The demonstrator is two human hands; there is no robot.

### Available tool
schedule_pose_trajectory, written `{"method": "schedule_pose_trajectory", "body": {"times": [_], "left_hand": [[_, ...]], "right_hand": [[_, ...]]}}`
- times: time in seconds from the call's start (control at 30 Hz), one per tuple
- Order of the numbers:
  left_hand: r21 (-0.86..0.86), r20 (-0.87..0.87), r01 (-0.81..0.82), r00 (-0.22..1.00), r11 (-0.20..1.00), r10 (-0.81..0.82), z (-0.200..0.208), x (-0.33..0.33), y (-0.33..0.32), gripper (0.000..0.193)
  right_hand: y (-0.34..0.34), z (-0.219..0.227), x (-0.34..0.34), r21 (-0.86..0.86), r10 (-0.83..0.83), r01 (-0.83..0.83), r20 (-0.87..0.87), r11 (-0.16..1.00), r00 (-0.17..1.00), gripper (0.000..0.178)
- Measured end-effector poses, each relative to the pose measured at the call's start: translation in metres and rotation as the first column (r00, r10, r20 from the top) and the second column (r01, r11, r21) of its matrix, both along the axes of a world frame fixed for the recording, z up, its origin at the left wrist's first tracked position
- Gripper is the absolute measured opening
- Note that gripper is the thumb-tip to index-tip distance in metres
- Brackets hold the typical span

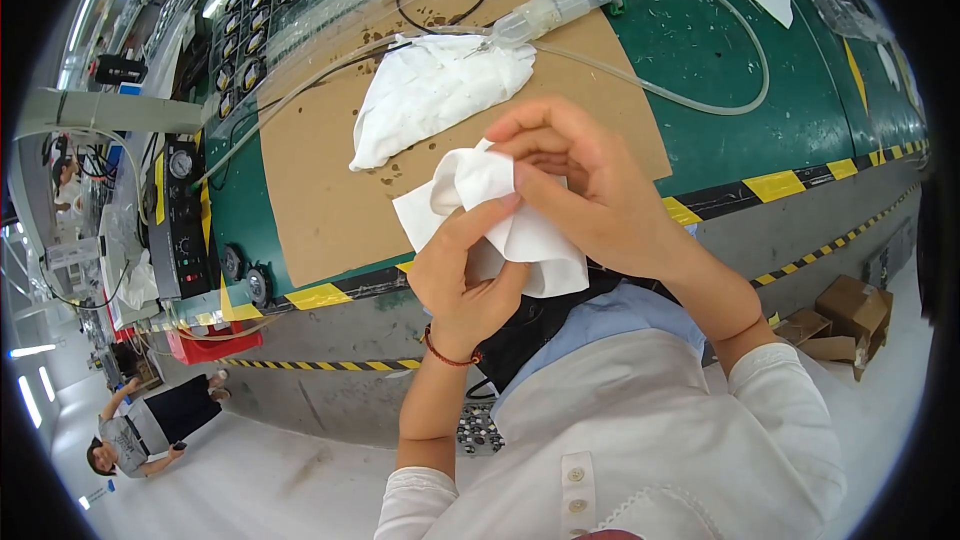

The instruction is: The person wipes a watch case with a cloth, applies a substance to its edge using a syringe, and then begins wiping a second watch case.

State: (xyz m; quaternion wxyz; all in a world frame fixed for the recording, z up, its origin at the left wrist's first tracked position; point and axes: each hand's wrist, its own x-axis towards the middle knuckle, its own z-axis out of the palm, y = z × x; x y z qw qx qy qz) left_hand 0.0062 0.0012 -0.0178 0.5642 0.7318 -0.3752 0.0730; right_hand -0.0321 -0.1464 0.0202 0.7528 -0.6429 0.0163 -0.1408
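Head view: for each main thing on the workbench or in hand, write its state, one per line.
Held cloth, folded over, creased
Left hand, gripping the held cloth
Right hand, gripping the held cloth
Cardboard sheet, flat, brown-spotted
Other white cloth, rumpled, lying on the cardboard sheet
Clear syringe, lying on its side
Clear hose, looped

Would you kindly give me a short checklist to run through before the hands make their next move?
1. White cloth secured: ok, held by both the left hand and the right hand.
2. White cloth spread flat: not ok, it is folded and bunched between the fingers.
3. Clear syringe barrel set down: ok, it lies beyond the hands, with its tip end by the crumpled cloth.
4. Pale tube clear of both hands: ok.
5. Cardboard sheet free of stains: not ok, dark spots show.
6. Black control box settings: cannot tell, too small.
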Motion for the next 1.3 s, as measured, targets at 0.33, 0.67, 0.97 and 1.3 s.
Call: {"method": "schedule_pose_trajectory", "body": {"times": [0.33, 0.67, 0.97, 1.3], "left_hand": [[-0.091, -0.262, -0.011, 0.965, 0.996, -0.014, 0.004, -0.004, -0.005, 0.057], [-0.085, -0.339, -0.057, 0.941, 0.995, 0.025, 0.013, -0.002, -0.009, 0.031], [-0.136, -0.255, -0.111, 0.964, 0.984, 0.074, 0.005, -0.002, -0.009, 0.027], [-0.057, -0.133, -0.159, 0.98, 0.986, 0.15, 0.004, -0.003, -0.012, 0.029]], "right_hand": [[-0.018, -0.007, -0.019, -0.224, 0.1, -0.117, -0.086, 0.968, 0.991, 0.018], [-0.009, -0.013, -0.015, -0.005, -0.133, 0.134, 0.09, 0.991, 0.987, 0.007], [0.0, -0.015, -0.019, -0.061, -0.05, 0.057, 0.108, 0.997, 0.993, 0.011], [0.006, -0.007, -0.021, -0.29, -0.009, 0.007, -0.004, 0.957, 1.0, 0.034]]}}
